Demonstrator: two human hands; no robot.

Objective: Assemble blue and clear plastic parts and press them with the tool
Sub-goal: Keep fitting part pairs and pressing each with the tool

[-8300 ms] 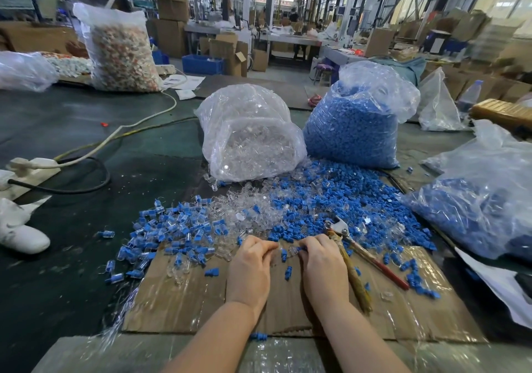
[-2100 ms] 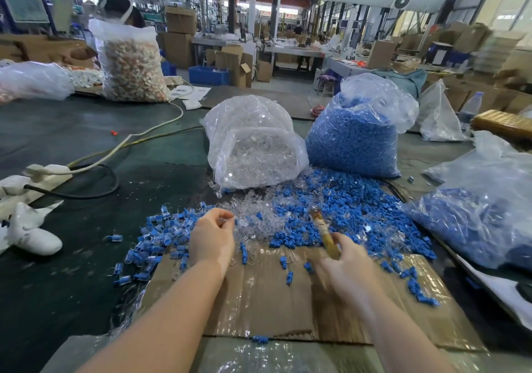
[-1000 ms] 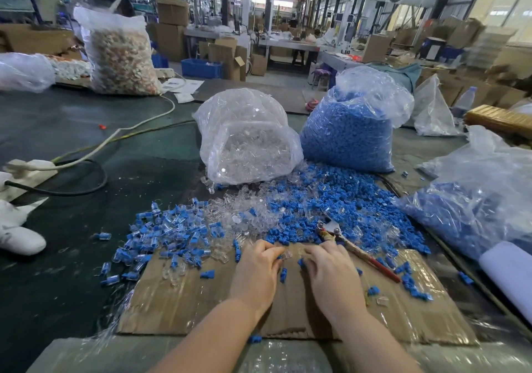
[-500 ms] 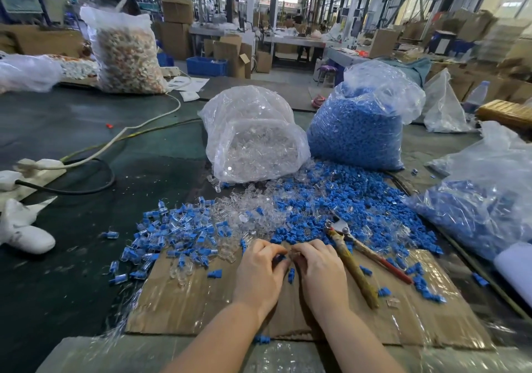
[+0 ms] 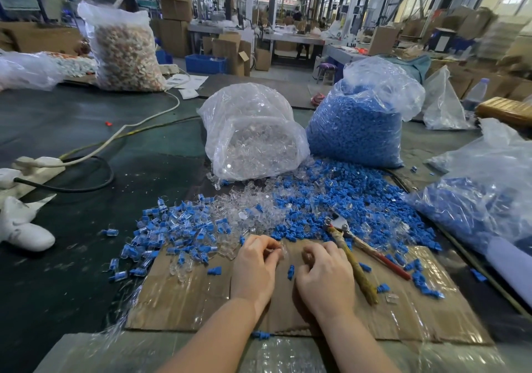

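Both hands are over the taped cardboard sheet (image 5: 184,300). My left hand (image 5: 254,266) pinches a small clear plastic part (image 5: 283,253) at its fingertips. A short gap to the right, my right hand (image 5: 326,276) has its fingers curled downward, and I cannot see whether they hold anything. One loose blue part (image 5: 290,272) lies between the hands. The pliers-like pressing tool (image 5: 352,257) lies on the cardboard just right of my right hand, jaws pointing away, untouched. Behind the hands spread loose blue parts (image 5: 345,200), clear parts (image 5: 247,208) and joined blue-and-clear pieces (image 5: 172,228).
A bag of clear parts (image 5: 250,136) and a bag of blue parts (image 5: 357,125) stand behind the piles. Another bag with blue pieces (image 5: 475,197) lies at the right. Cables and a power strip (image 5: 37,162) lie at the left, with a white object (image 5: 23,231) near them.
My hands were joined on one piece half a second ago and have since drawn apart. The tool has stayed on the cardboard since I put it down after holding it two seconds ago.
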